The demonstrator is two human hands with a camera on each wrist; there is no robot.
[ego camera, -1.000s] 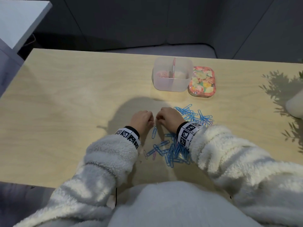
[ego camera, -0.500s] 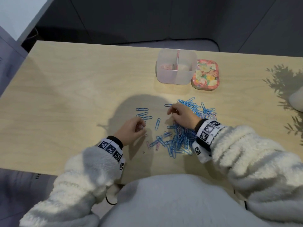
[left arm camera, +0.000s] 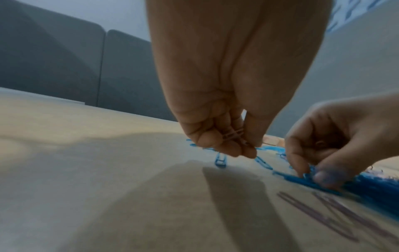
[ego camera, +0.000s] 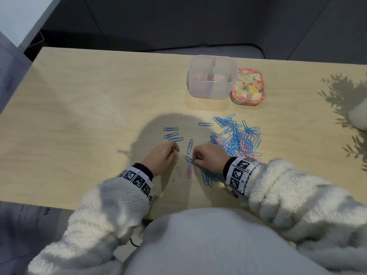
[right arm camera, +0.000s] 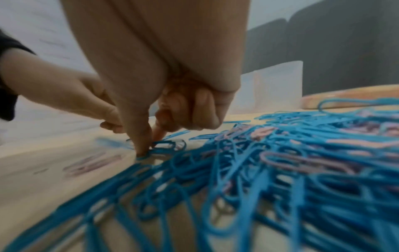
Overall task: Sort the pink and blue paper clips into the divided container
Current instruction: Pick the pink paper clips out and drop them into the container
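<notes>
A heap of blue and pink paper clips (ego camera: 236, 141) lies right of centre on the wooden table (ego camera: 89, 116). My left hand (ego camera: 168, 153) has its fingers curled round a few pink paper clips (left arm camera: 234, 134), just above the table. My right hand (ego camera: 206, 155) is close beside it, its thumb and forefinger pinching a blue paper clip (ego camera: 189, 159) at the heap's near left edge (right arm camera: 159, 146). The clear divided container (ego camera: 210, 90) stands at the far side, with pink clips (ego camera: 198, 77) in its left compartment.
A floral lid (ego camera: 248, 86) lies against the container's right side. A few loose blue clips (ego camera: 171, 133) lie beyond my left hand, and pink clips (ego camera: 188, 171) lie near my wrists. A pale object (ego camera: 359, 118) sits at the right edge.
My right hand has come back from the heap's far side to its near left edge and taken a blue clip. My left hand has shifted slightly forward, still holding pink clips.
</notes>
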